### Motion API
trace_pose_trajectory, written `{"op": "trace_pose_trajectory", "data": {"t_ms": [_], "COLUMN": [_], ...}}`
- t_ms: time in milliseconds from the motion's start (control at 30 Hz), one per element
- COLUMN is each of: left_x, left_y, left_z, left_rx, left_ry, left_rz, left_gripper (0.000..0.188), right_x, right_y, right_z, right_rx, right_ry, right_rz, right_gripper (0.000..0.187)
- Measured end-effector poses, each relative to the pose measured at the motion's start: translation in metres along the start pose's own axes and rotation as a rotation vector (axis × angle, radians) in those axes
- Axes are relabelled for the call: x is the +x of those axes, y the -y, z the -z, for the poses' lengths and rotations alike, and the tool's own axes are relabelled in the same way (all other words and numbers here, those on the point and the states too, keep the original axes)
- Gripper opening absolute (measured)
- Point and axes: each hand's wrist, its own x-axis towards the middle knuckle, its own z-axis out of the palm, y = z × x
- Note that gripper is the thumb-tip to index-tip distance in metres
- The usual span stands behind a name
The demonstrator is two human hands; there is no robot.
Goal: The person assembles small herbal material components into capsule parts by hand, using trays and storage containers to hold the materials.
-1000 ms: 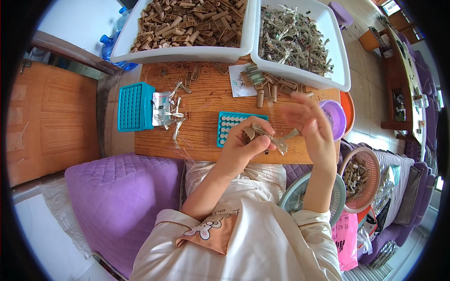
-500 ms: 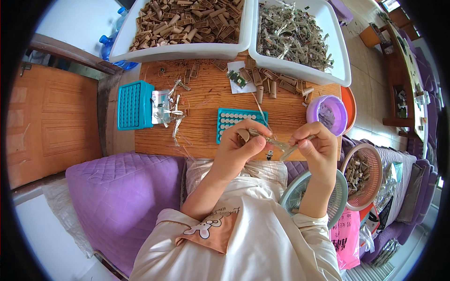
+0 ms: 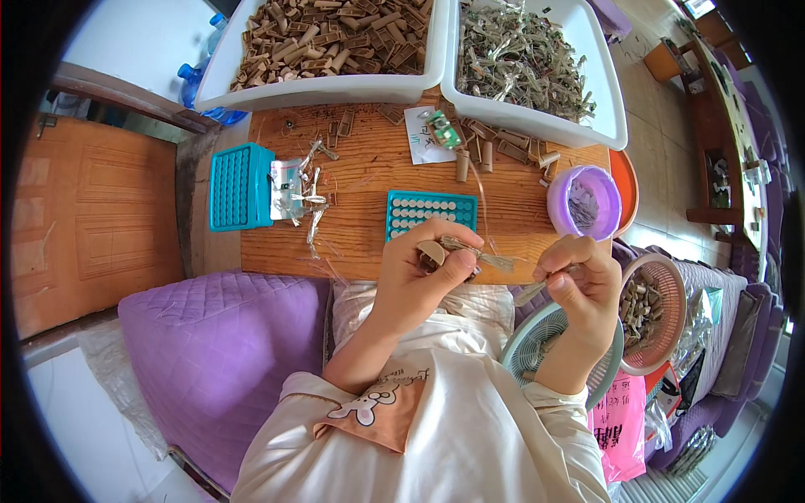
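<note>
Over the front of the wooden table (image 3: 360,222), my left hand (image 3: 411,272) grips a brown half-round plastic shell (image 3: 431,252) together with a flattened bundle of clear wire (image 3: 496,261). My right hand (image 3: 584,285), to its right, pinches a pale wire bundle (image 3: 530,292) between thumb and fingers; the two bundles are apart. A thin wire runs from near my left hand up to a small green circuit board (image 3: 442,131), tilted above a paper slip (image 3: 423,149). Behind my left hand stands a teal tray (image 3: 391,220) with rows of white round pieces.
Two white bins hold brown shells (image 3: 335,46) and wired boards (image 3: 520,67). Left is a teal holed block (image 3: 240,188) beside wire bundles (image 3: 312,199). A purple bowl (image 3: 557,201) stands right; green (image 3: 513,356) and pink (image 3: 671,356) baskets sit lower right.
My right hand has moved right and down, drawing its bundle away from the one in my left hand. The circuit board has shifted up and right and turned, its wire moving too.
</note>
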Motion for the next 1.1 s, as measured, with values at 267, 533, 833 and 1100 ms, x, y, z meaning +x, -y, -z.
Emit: {"op": "trace_pose_trajectory", "data": {"t_ms": [267, 533, 833, 1100], "left_x": [-0.003, -0.003, -0.006, -0.009], "left_y": [-0.006, -0.001, 0.005, -0.001], "left_z": [-0.002, -0.004, -0.009, -0.012], "left_rx": [0.061, 0.055, -0.065, -0.767], "left_ry": [0.049, 0.02, -0.176, 0.041], "left_rz": [0.064, -0.033, -0.192, 0.118], "left_gripper": [0.019, 0.012, 0.008, 0.013], "right_x": [0.001, -0.003, -0.014, -0.008], "right_y": [0.007, 0.013, -0.005, -0.03], "right_z": [-0.009, -0.017, -0.038, -0.045], "right_rx": [-0.277, -0.437, -0.454, -0.381], "right_ry": [-0.069, -0.123, 0.027, -0.134], "right_rz": [-0.066, -0.037, 0.12, 0.128], "right_gripper": [0.02, 0.012, 0.013, 0.009]}}
